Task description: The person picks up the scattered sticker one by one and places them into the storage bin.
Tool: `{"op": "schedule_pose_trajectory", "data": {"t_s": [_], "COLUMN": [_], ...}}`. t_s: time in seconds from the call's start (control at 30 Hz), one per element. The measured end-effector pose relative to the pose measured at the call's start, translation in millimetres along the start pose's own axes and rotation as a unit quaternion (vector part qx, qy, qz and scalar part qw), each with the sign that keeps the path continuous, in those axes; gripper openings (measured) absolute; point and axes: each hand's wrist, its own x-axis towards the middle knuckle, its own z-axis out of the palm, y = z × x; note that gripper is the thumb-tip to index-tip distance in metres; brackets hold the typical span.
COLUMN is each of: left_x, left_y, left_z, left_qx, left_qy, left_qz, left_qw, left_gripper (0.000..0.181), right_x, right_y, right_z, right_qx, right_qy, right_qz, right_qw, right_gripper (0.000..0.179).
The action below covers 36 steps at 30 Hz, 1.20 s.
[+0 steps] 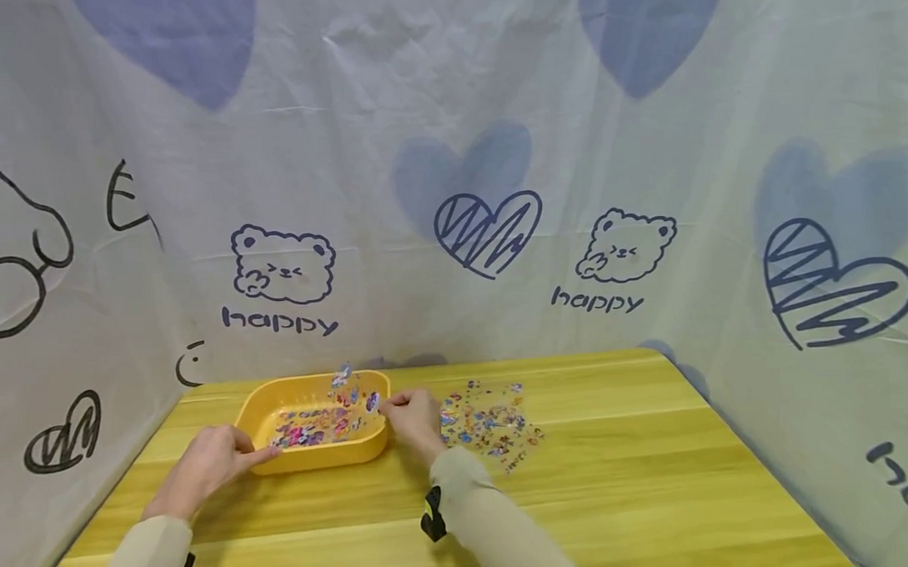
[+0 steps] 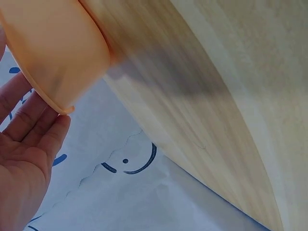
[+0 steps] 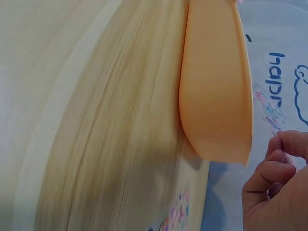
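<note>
A yellow plastic tray (image 1: 321,459), orange in the wrist views, stands on the table with colourful small-patterned pieces (image 1: 309,426) inside. My left hand (image 1: 208,467) holds its rim at the near left corner, the fingers bent over the edge in the left wrist view. Over the tray's right side, my right hand (image 1: 417,418) pinches the edge of a see-through sheet (image 3: 268,108) printed with small coloured shapes. More of these clear patterned pieces (image 1: 492,424) lie on the table just right of the right hand.
The yellow wood-grain table (image 1: 618,478) reaches back to a white curtain (image 1: 376,194) printed with hearts, bears and the word "happy". Curtain also hangs along the left and right sides. A black band (image 1: 433,515) sits on the right wrist.
</note>
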Motion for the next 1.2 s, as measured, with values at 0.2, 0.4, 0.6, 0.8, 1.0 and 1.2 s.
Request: {"op": "schedule_pose_trajectory", "data": {"t_s": [0.2, 0.4, 0.6, 0.8, 1.0, 1.2], "left_x": [0.2, 0.0, 0.1, 0.7, 0.4, 2.2], "left_y": [-1.0, -3.9, -3.0, -2.5, -3.6, -3.1], "left_z": [-2.3, -1.9, 0.3, 2.3, 1.9, -0.3], "left_qx": [-0.003, -0.001, -0.004, -0.002, -0.002, 0.002], "left_qy": [-0.003, 0.0, 0.006, 0.013, 0.01, 0.005], "left_qz": [-0.009, -0.002, 0.003, 0.012, 0.006, 0.005], "left_qw": [0.9999, 1.0, 1.0, 0.9998, 0.9999, 1.0], "left_gripper": [0.053, 0.05, 0.048, 0.049, 0.05, 0.052], "right_x": [0.5, -1.7, -5.9, -7.5, -4.8, -2.6], "right_y": [-4, -11, -12, -9, -4, -1], "right_z": [12, 14, 17, 17, 12, 4], "right_qx": [-0.01, -0.019, -0.058, -0.086, -0.094, -0.096], "right_qy": [-0.003, -0.017, -0.042, -0.045, -0.041, -0.041], "right_qz": [-0.001, -0.005, -0.052, -0.07, -0.066, -0.075], "right_qw": [0.9999, 0.9997, 0.9961, 0.9929, 0.9925, 0.9917], "right_gripper": [0.014, 0.014, 0.016, 0.015, 0.011, 0.011]}}
